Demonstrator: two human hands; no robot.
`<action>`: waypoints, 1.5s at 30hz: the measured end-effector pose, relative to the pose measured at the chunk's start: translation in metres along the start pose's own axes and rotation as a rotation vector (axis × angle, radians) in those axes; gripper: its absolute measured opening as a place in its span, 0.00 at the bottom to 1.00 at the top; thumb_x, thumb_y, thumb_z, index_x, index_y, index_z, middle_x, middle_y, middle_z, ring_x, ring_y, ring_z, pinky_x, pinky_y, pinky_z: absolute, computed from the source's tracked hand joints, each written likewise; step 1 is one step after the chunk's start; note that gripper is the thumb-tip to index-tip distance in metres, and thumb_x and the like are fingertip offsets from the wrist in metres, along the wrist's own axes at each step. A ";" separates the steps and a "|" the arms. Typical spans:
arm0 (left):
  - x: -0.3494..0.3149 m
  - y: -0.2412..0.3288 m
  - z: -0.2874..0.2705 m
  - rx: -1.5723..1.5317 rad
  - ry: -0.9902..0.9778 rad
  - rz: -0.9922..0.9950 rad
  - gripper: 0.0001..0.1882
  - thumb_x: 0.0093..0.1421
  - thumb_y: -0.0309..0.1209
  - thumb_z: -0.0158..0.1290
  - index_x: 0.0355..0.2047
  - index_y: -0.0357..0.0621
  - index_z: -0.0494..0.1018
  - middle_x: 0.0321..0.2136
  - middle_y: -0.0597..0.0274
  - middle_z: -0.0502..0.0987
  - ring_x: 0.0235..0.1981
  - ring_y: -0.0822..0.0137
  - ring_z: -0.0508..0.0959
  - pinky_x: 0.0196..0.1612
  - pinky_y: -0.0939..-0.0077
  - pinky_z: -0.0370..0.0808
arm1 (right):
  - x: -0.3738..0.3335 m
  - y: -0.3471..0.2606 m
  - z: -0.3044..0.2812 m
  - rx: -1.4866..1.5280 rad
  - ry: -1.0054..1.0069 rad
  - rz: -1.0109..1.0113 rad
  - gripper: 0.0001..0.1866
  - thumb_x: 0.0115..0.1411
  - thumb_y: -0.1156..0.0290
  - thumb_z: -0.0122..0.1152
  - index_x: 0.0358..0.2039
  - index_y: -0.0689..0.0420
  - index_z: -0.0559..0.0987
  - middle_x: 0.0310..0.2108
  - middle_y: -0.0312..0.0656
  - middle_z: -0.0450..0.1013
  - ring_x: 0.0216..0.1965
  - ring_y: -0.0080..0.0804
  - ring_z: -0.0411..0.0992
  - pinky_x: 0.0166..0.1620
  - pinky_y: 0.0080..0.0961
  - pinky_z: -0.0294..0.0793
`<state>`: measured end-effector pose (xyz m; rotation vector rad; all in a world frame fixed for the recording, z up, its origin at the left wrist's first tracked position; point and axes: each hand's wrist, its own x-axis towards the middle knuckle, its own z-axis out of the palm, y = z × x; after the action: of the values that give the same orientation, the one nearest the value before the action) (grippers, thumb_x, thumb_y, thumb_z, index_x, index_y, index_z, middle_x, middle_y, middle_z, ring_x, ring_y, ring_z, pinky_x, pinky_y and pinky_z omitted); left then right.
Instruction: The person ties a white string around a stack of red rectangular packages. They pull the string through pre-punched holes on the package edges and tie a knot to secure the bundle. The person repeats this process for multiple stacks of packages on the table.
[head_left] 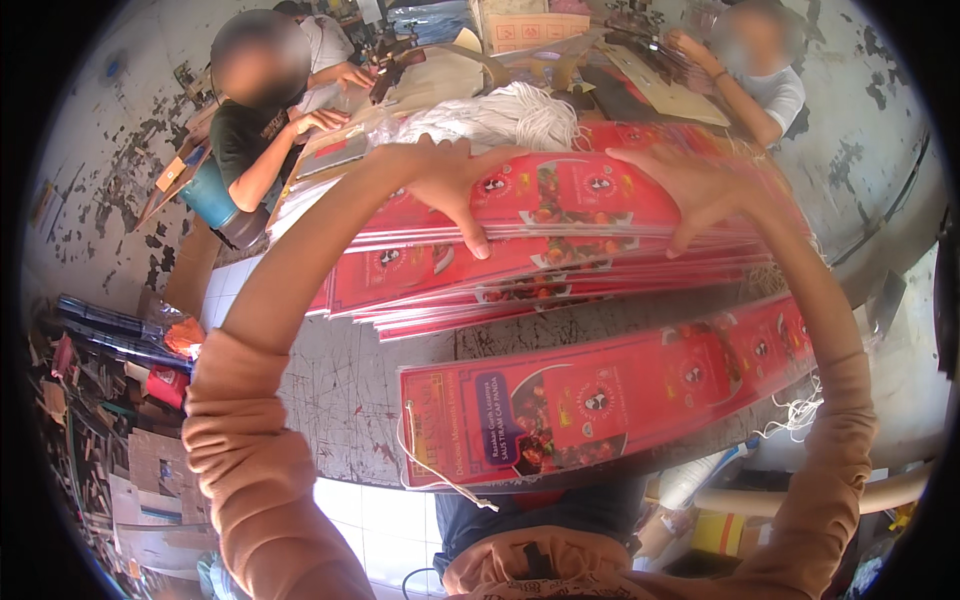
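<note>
Both my arms reach far across the table to a stack of long red printed strips in clear plastic (560,205). Spread over the stack's left part, my left hand (440,185) has its thumb pointing toward me. My right hand (697,187) lies on the right part, thumb and fingers apart. Under and in front of the top bundle, more red strips (400,275) fan out in uneven layers. Closer to me, a separate red strip (650,395) lies along the near edge, with a white string loop (430,460) through a hole at its left end.
A heap of white string (500,118) sits behind the stack. Loose string (797,410) hangs at the right edge. Across the table, one person (255,140) works at the left, another (770,90) at the right; a third is partly hidden. Scrap (110,460) piles up at lower left.
</note>
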<state>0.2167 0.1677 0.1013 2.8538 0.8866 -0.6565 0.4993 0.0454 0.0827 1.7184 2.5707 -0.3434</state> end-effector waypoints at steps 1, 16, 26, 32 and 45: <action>-0.004 0.001 0.004 0.014 0.022 -0.009 0.68 0.28 0.60 0.65 0.64 0.61 0.34 0.49 0.43 0.64 0.55 0.44 0.61 0.56 0.49 0.53 | 0.000 0.002 0.002 -0.018 0.011 -0.008 0.64 0.25 0.64 0.74 0.63 0.48 0.45 0.50 0.57 0.57 0.54 0.53 0.56 0.54 0.40 0.58; -0.030 0.020 0.019 0.032 0.028 0.040 0.65 0.34 0.51 0.64 0.64 0.61 0.31 0.51 0.32 0.58 0.56 0.39 0.59 0.58 0.50 0.50 | 0.006 0.013 -0.001 0.037 -0.067 -0.057 0.63 0.25 0.70 0.73 0.63 0.47 0.46 0.53 0.56 0.56 0.57 0.53 0.53 0.57 0.39 0.53; -0.021 0.008 0.019 0.041 0.105 0.048 0.60 0.35 0.48 0.62 0.64 0.66 0.35 0.48 0.40 0.64 0.51 0.43 0.65 0.55 0.53 0.54 | 0.008 0.006 -0.011 0.109 -0.138 -0.020 0.62 0.28 0.73 0.70 0.64 0.48 0.44 0.58 0.57 0.50 0.61 0.51 0.49 0.60 0.37 0.50; -0.037 0.005 0.040 0.137 0.299 -0.019 0.64 0.31 0.57 0.64 0.64 0.66 0.36 0.59 0.35 0.49 0.62 0.42 0.47 0.60 0.42 0.44 | -0.022 -0.037 -0.013 -0.294 0.148 0.131 0.55 0.39 0.58 0.69 0.64 0.44 0.46 0.63 0.58 0.40 0.65 0.52 0.39 0.63 0.43 0.43; -0.179 0.071 0.174 -0.528 0.484 0.340 0.48 0.30 0.55 0.66 0.54 0.51 0.66 0.60 0.45 0.53 0.63 0.42 0.46 0.60 0.44 0.52 | -0.173 -0.124 0.093 -0.130 0.083 0.243 0.45 0.36 0.61 0.71 0.58 0.46 0.62 0.61 0.49 0.50 0.62 0.49 0.51 0.59 0.46 0.55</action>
<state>0.0580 -0.0197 0.0160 2.5869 0.4846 0.2817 0.4444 -0.1754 0.0378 2.0051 2.3384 -0.0958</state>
